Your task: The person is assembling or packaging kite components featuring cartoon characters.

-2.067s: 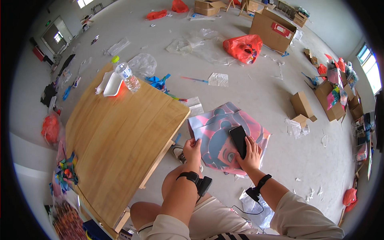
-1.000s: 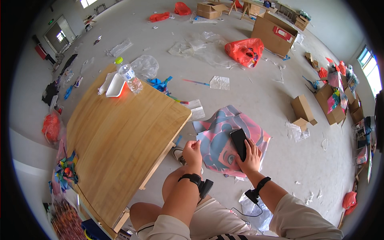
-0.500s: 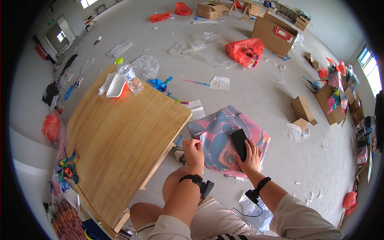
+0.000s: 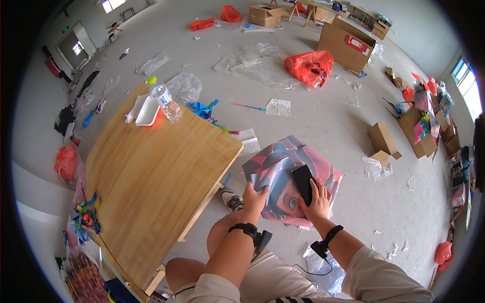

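Note:
Before me lies a pink and blue printed sheet (image 4: 285, 199) with a large cartoon face, its left part lifted into a shiny fold. My left hand (image 4: 256, 198) pinches the left edge of this sheet between thumb and fingers. A black smartphone (image 4: 302, 183) rests on the sheet. My right hand (image 4: 317, 201) grips the phone's lower right side, its fingers along the edge, and lies against the sheet. What supports the sheet is hidden beneath it.
A wooden tabletop (image 4: 161, 182) stands at my left, bearing a water bottle (image 4: 166, 102) and a white tray (image 4: 147, 111). On the floor lie plastic film (image 4: 252, 65), a red bag (image 4: 310, 68) and cardboard boxes (image 4: 345, 46). My shoe (image 4: 232, 200) is beside the table.
My left hand has moved slightly right and down and turned, with the sheet's left edge now folded up toward the middle. My right hand and the phone have hardly moved.

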Tool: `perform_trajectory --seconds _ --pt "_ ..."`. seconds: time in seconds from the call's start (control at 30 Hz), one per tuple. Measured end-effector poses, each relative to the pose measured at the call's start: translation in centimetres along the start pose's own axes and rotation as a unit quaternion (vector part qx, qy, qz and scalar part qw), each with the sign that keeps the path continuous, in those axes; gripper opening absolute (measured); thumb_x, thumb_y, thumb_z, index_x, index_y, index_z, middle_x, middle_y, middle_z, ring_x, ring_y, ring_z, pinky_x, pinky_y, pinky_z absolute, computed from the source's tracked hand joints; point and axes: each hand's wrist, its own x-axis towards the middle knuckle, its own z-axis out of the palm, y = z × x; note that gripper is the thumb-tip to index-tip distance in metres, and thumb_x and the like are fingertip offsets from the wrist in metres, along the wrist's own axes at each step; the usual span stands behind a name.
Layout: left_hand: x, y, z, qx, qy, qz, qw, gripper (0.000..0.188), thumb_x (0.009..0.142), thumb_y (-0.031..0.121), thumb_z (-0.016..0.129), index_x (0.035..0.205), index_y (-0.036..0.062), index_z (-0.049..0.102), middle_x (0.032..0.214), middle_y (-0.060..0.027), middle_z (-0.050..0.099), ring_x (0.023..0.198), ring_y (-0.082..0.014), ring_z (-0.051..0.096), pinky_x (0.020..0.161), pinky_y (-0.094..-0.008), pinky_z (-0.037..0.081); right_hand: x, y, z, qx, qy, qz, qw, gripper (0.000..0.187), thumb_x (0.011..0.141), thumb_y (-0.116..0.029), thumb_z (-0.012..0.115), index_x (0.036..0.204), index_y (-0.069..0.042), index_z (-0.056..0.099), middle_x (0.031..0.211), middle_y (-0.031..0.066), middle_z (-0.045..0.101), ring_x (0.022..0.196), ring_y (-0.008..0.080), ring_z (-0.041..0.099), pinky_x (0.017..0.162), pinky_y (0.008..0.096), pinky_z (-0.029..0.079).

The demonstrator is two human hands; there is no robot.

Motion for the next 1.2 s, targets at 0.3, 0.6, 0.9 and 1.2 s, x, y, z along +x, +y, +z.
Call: perform_trajectory --seconds 0.3,0.6,0.9,1.2 --pt "-1.7 3.2 0.0 0.019 -0.171 0.144 0.974 0.037 0.083 0.020 0.079 0.111 -0.0016 0.070 0.104 -0.0246 0.070 0.098 -0.0418 0.068 0.084 -0.0465 0.054 1.2 1.4 -0.4 0.027 -0.049 0.009 0.998 0.097 0.070 -0.025 0.083 0.154 -0.012 0.036 0.143 0.0156 0.047 0.133 0.0386 0.046 0.113 0.0512 0.034" --pt "-2.0 4.1 -0.3 0.050 -0.320 0.191 0.927 0.054 0.086 0.024 0.077 0.136 0.0091 0.062 0.132 -0.0294 0.060 0.120 -0.0470 0.061 0.101 -0.0473 0.050 8.9 7.0 -6.4 0.024 0.057 -0.017 0.998 0.102 0.067 -0.010 0.078 0.157 -0.003 0.031 0.132 0.0252 0.047 0.123 0.0448 0.051 0.106 0.0481 0.046" --pt "-1.5 5.0 -0.9 0.097 -0.444 0.149 0.878 0.060 0.084 0.036 0.080 0.139 0.0228 0.063 0.151 -0.0278 0.047 0.150 -0.0502 0.024 0.110 -0.0705 0.030 16.8 -6.1 -7.0 -0.067 -0.268 -0.420 0.864 0.107 0.061 -0.002 0.077 0.158 -0.005 0.030 0.130 0.0185 0.050 0.119 0.0361 0.059 0.096 0.0404 0.052" --pt "-1.4 4.3 0.3 0.142 -0.428 0.202 0.869 0.080 0.076 0.033 0.085 0.148 0.0143 0.054 0.157 -0.0393 0.027 0.149 -0.0561 0.018 0.121 -0.0573 0.025 18.2 -10.0 -1.4 0.087 -0.320 -0.326 0.885 0.099 0.067 -0.019 0.081 0.150 0.003 0.033 0.131 0.0226 0.044 0.117 0.0417 0.059 0.098 0.0433 0.051"
